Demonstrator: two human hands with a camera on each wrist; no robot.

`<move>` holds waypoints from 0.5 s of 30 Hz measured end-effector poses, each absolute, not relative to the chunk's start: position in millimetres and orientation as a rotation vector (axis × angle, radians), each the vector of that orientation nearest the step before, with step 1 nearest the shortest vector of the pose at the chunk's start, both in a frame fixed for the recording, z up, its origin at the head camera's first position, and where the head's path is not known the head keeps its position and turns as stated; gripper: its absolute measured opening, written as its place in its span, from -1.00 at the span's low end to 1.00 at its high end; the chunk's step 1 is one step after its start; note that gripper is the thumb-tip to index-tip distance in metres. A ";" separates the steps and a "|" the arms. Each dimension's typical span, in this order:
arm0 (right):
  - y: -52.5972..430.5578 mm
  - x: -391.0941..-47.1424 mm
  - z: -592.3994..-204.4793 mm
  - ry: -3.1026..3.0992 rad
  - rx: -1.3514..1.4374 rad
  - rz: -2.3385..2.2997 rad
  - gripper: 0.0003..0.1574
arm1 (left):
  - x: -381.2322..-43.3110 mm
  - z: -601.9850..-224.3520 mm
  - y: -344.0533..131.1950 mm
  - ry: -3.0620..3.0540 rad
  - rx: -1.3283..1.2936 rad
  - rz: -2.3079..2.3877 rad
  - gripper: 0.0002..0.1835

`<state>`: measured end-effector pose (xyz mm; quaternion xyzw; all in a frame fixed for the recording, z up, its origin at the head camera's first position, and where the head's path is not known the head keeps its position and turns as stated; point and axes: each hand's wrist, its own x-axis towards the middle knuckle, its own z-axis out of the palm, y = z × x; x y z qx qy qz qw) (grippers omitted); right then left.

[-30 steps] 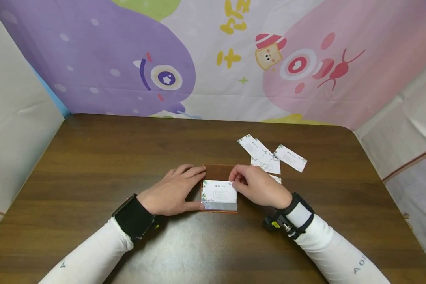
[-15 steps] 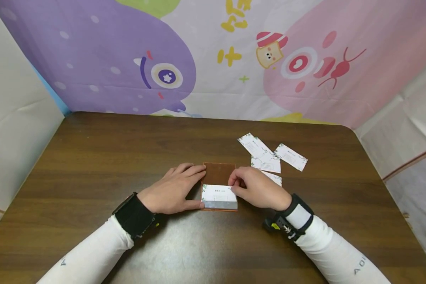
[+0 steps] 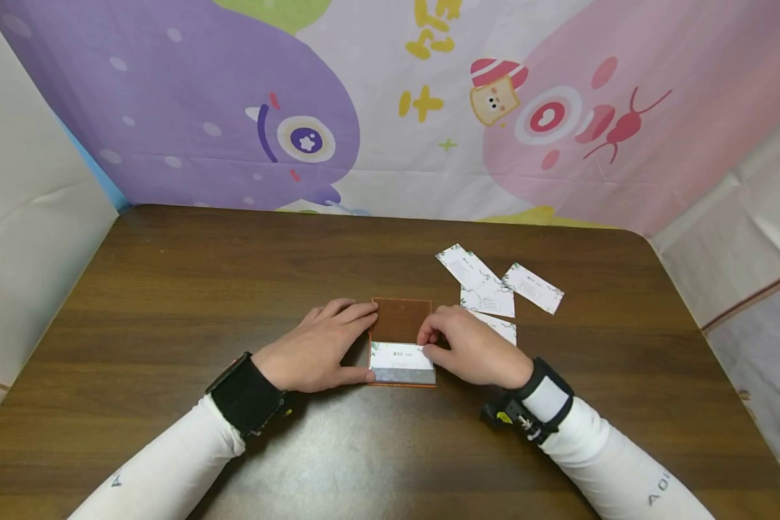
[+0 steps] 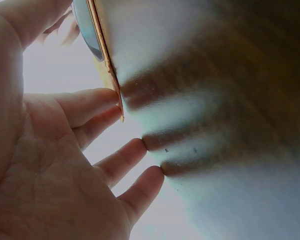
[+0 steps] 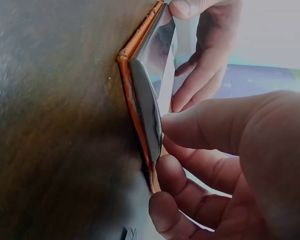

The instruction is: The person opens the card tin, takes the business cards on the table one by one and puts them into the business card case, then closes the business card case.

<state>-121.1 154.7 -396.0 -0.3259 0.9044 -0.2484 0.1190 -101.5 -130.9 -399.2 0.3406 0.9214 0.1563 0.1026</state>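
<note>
A brown card holder (image 3: 401,320) lies on the table in front of me, a silvery pocket (image 3: 403,376) along its near side. A white printed business card (image 3: 396,352) with a leafy edge stands partly inside that pocket. My right hand (image 3: 473,347) pinches the card at its right side, thumb on top and fingers curled below. My left hand (image 3: 315,350) steadies the holder's left edge, its thumb at the near corner and extended fingers at the far one. In the left wrist view, the left fingertips touch the holder's thin edge (image 4: 107,60); the card is hidden there.
Beyond my right hand, several similar white cards (image 3: 487,297) lie loosely overlapping on the brown wooden table (image 3: 234,267). One card (image 3: 502,328) is partly covered by that hand. A cartoon-printed cloth (image 3: 390,180) hangs at the table's back edge.
The business card has slid toward me, deeper into the silvery pocket, baring more of the brown holder. My right hand moved slightly nearer with it; the left has stayed put.
</note>
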 end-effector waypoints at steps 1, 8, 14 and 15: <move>154.7 -120.8 -395.9 2.646 -0.950 -0.722 -0.93 | -101.5 -399.1 -130.8 2.719 1.005 0.461 -0.02; 156.2 -119.6 -393.9 2.662 -0.954 -0.720 -0.91 | -101.7 -399.6 -130.8 2.721 1.007 0.460 -0.01; 162.9 -121.3 -390.6 2.673 -0.928 -0.756 -0.90 | -101.3 -398.9 -130.7 2.723 1.005 0.461 -0.01; 164.4 -122.0 -390.6 2.675 -0.924 -0.762 -0.90 | -101.2 -398.8 -130.8 2.723 1.005 0.461 -0.01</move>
